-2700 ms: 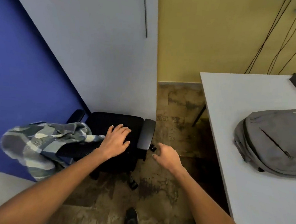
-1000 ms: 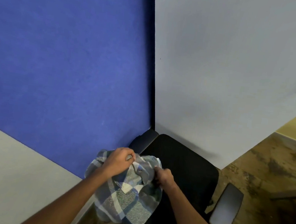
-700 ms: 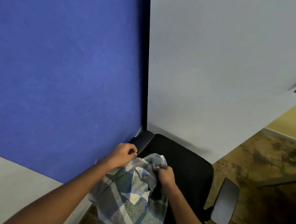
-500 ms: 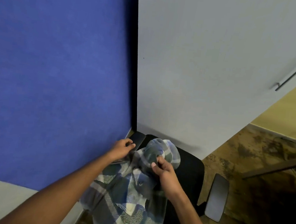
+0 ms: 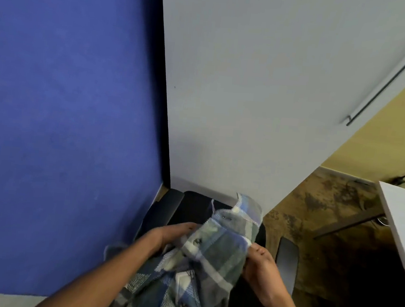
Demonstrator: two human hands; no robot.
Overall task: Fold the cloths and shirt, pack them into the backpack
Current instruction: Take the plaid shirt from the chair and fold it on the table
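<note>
Hands, left (image 5: 168,236) and right (image 5: 261,268), grip plaid shirt (image 5: 211,260); no readable writing.

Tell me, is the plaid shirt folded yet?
Not folded: the plaid shirt hangs bunched between left hand and right hand over the chair.

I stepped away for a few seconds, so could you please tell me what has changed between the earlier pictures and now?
The plaid shirt, earlier draped on the black office chair, has been taken up: the left hand and right hand now grip it at the collar end, spread apart and raised. The view has turned left, so the backpack is out of sight. The chair has stayed in its corner.
</note>
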